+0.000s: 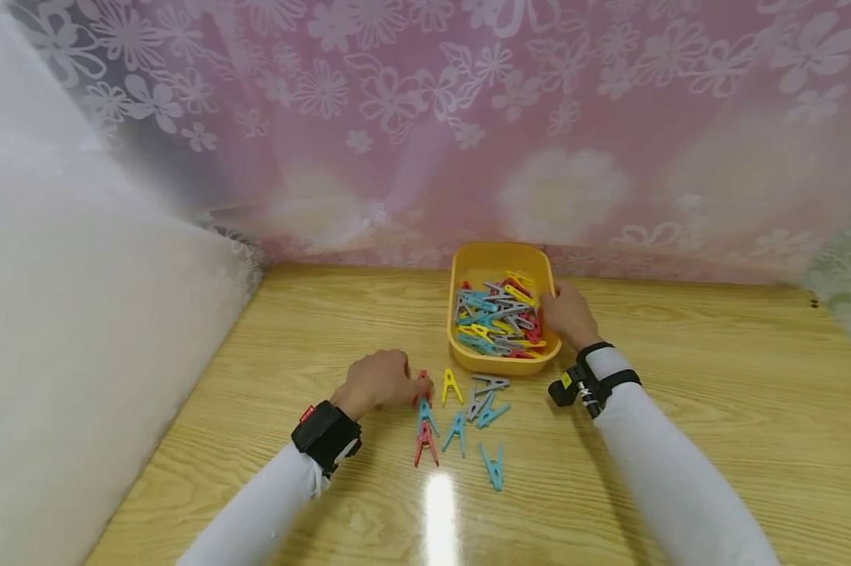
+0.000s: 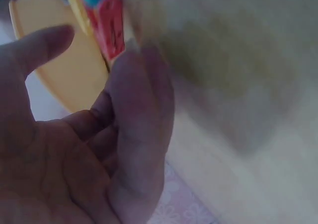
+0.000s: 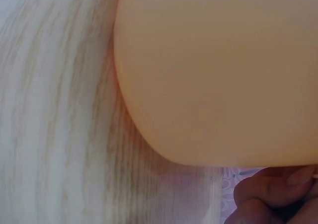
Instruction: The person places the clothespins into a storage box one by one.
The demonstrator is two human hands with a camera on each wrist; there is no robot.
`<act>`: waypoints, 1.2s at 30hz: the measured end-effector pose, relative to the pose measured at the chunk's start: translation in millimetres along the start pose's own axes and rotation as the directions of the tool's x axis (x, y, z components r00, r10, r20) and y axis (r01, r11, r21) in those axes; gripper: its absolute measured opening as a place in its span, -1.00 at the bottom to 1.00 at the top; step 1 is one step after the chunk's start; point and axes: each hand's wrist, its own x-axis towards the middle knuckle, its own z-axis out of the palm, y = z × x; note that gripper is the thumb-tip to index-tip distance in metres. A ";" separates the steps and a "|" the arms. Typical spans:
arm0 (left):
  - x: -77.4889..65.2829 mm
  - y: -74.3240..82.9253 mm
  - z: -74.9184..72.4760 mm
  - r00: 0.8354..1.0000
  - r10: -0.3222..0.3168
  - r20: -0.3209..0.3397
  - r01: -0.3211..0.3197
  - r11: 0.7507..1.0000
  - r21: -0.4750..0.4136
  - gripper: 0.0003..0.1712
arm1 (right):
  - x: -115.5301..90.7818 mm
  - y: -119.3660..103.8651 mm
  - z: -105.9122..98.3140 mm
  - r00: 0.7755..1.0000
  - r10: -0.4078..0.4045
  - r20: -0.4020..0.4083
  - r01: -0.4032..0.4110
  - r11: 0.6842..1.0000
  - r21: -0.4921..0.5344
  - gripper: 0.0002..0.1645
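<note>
My left hand (image 1: 384, 381) is at a red clothespin (image 1: 423, 377), its fingers partly covering it. In the left wrist view the fingertips touch or nearly touch the red clothespin (image 2: 110, 25), while the thumb stands apart from it. Below it lie a blue clothespin (image 1: 426, 417) and another red clothespin (image 1: 426, 446) in a line. With my right hand (image 1: 570, 314) I hold the right side of a yellow plastic basket (image 1: 499, 363). Curled fingers of that hand show at the basket's edge in the right wrist view. Many mixed clothespins (image 1: 499, 314) fill the basket.
Loose on the wooden table (image 1: 326, 314) are a yellow clothespin (image 1: 450, 387), grey clothespins (image 1: 492, 384) and several blue clothespins (image 1: 494, 469). A flowered pink curtain (image 1: 425, 157) hangs behind the basket. A white sheet (image 1: 100, 275) closes off the left side.
</note>
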 end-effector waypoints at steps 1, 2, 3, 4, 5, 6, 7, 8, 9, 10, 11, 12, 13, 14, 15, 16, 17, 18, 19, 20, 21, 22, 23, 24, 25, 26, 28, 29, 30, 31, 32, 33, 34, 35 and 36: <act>-2.4 0.0 3.3 1.000 0.002 0.003 -0.002 1.000 0.002 -0.50 | -0.1 0.0 -0.2 1.000 0.003 0.002 -0.003 1.000 0.005 -0.46; -4.4 0.2 6.0 1.000 0.007 -0.001 -0.007 1.000 0.009 -0.49 | -0.3 0.0 -0.3 1.000 0.004 0.002 -0.004 1.000 0.006 -0.46; -6.3 0.8 8.4 1.000 0.010 -0.005 -0.010 1.000 0.017 -0.47 | -0.2 0.0 -0.4 1.000 0.005 0.001 -0.005 1.000 0.006 -0.47; -7.7 1.5 10.5 1.000 0.012 -0.008 -0.011 1.000 0.026 -0.46 | -0.3 0.0 -0.4 1.000 0.005 0.000 -0.005 1.000 0.005 -0.47; -9.3 2.3 12.2 1.000 0.018 -0.016 -0.018 0.999 0.032 -0.46 | -0.4 -0.1 -0.3 1.000 0.003 -0.002 -0.003 1.000 0.005 -0.47; -10.1 3.2 13.9 1.000 0.022 -0.019 -0.021 0.999 0.041 -0.45 | -0.4 0.0 -0.4 1.000 0.003 -0.003 -0.003 1.000 0.004 -0.47; -10.8 4.3 15.2 0.999 0.029 -0.024 -0.027 0.998 0.052 -0.45 | -0.4 0.0 -0.4 1.000 0.002 -0.005 -0.002 1.000 0.004 -0.47; -11.2 5.4 16.4 0.999 0.032 -0.025 -0.030 0.998 0.060 -0.45 | -0.5 -0.2 -0.4 1.000 0.001 -0.006 -0.001 1.000 0.004 -0.47; -11.3 6.6 17.7 0.999 0.031 -0.026 -0.029 0.997 0.071 -0.47 | -0.5 -0.2 -0.4 1.000 0.002 -0.006 -0.002 1.000 0.005 -0.47; -11.0 8.0 19.0 0.999 0.029 -0.029 -0.027 0.996 0.084 -0.48 | -0.6 -0.1 -0.7 1.000 0.002 -0.006 -0.002 1.000 0.007 -0.48; -10.4 9.4 20.4 0.999 0.025 -0.034 -0.022 0.995 0.094 -0.50 | -0.6 0.0 -1.0 1.000 0.002 -0.005 -0.002 1.000 0.008 -0.48; -9.7 10.7 21.6 0.999 0.018 -0.039 -0.014 0.994 0.107 -0.50 | -0.6 0.2 -1.2 1.000 0.002 -0.005 -0.002 1.000 0.008 -0.48; -9.5 11.9 22.6 0.999 0.014 -0.048 -0.008 0.993 0.115 -0.51 | -0.4 0.6 -1.5 1.000 0.000 -0.005 0.000 1.000 0.007 -0.48; -8.9 12.9 23.6 0.999 0.004 -0.053 0.002 0.992 0.123 -0.51 | -0.4 0.6 -1.6 1.000 -0.002 -0.007 0.002 1.000 0.005 -0.49; -8.5 13.7 24.3 0.998 -0.002 -0.059 0.010 0.992 0.129 -0.51 | -0.3 0.7 -1.6 1.000 -0.004 -0.008 0.004 1.000 0.004 -0.49; -8.3 14.1 24.7 0.998 -0.004 -0.065 0.013 0.991 0.130 -0.51 | 0.0 1.0 -1.8 1.000 -0.006 -0.010 0.006 1.000 0.002 -0.49; -8.0 14.1 24.8 0.998 -0.004 -0.070 0.013 0.991 0.133 -0.51 | 0.0 1.1 -1.7 1.000 -0.007 -0.010 0.007 1.000 0.002 -0.49; -8.1 13.7 24.3 0.997 -0.006 -0.073 0.016 0.991 0.135 -0.51 | 0.1 1.1 -1.7 1.000 -0.010 -0.009 0.010 1.000 0.003 -0.49; -8.2 13.0 23.4 0.997 -0.007 -0.075 0.017 0.991 0.134 -0.50 | 0.4 1.4 -1.5 1.000 -0.012 -0.009 0.012 1.000 0.000 -0.49; -8.0 12.0 21.8 0.997 -0.010 -0.077 0.021 0.991 0.134 -0.49 | 0.4 1.2 -1.3 1.000 -0.012 -0.009 0.012 1.000 -0.003 -0.49; -8.2 10.9 19.2 0.997 -0.011 -0.083 0.022 0.991 0.129 -0.48 | 0.5 1.0 -1.2 1.000 -0.013 -0.008 0.013 1.000 -0.004 -0.48; -8.1 9.9 16.0 0.996 -0.011 -0.090 0.021 0.993 0.118 -0.47 | 0.5 1.2 -1.2 1.000 -0.013 -0.008 0.013 1.000 -0.008 -0.48; -7.7 9.3 11.8 0.995 -0.010 -0.101 0.022 0.993 0.116 -0.46 | 0.3 1.2 -1.1 1.000 -0.012 -0.008 0.012 1.000 -0.009 -0.47; -7.2 9.0 6.7 0.993 -0.009 -0.114 0.021 0.994 0.106 -0.45 | 0.3 1.1 -1.1 1.000 -0.012 -0.009 0.012 1.000 -0.011 -0.47; -6.2 9.4 0.9 0.992 -0.003 -0.130 0.016 0.995 0.098 -0.44 | 0.2 1.1 -1.1 1.000 -0.010 -0.011 0.009 1.000 -0.013 -0.47; -4.8 10.4 -5.3 0.990 0.005 -0.144 0.009 0.995 0.097 -0.43 | 0.1 1.0 -1.2 1.000 -0.008 -0.012 0.007 1.000 -0.012 -0.47; -0.8 14.9 -18.7 0.986 0.023 -0.164 -0.007 0.995 0.098 -0.43 | -0.1 0.8 -1.6 1.000 -0.002 -0.013 0.002 1.000 -0.008 -0.48; 1.7 18.4 -25.5 0.984 0.033 -0.173 -0.014 0.994 0.107 -0.44 | 0.0 0.8 -1.8 1.000 -0.003 -0.014 0.003 1.000 -0.009 -0.48; 4.6 22.1 -31.4 0.983 0.044 -0.181 -0.024 0.994 0.109 -0.44 | 0.1 0.7 -1.9 1.000 0.000 -0.013 0.000 1.000 -0.009 -0.48; 8.2 26.3 -36.7 0.981 0.055 -0.186 -0.033 0.993 0.116 -0.44 | 0.4 0.8 -1.9 1.000 0.001 -0.013 -0.001 1.000 -0.010 -0.48; 11.8 30.8 -41.3 0.980 0.067 -0.188 -0.044 0.991 0.123 -0.43 | 0.5 0.8 -1.9 1.000 0.003 -0.012 -0.003 1.000 -0.009 -0.47; 15.6 35.5 -45.3 0.977 0.081 -0.195 -0.057 0.990 0.126 -0.43 | 0.5 0.9 -1.9 1.000 0.002 -0.012 -0.002 1.000 -0.009 -0.47; 19.6 40.3 -48.4 0.975 0.096 -0.200 -0.071 0.989 0.129 -0.43 | 0.7 1.0 -1.4 1.000 0.001 -0.012 -0.001 1.000 -0.009 -0.47; 23.7 44.9 -50.6 0.974 0.108 -0.200 -0.082 0.988 0.133 -0.42 | 0.8 1.3 -1.0 1.000 0.001 -0.012 -0.001 1.000 -0.006 -0.47; 27.9 49.5 -51.8 0.972 0.118 -0.203 -0.091 0.987 0.134 -0.42 | 0.4 1.3 -0.4 1.000 0.004 -0.012 -0.004 1.000 0.000 -0.48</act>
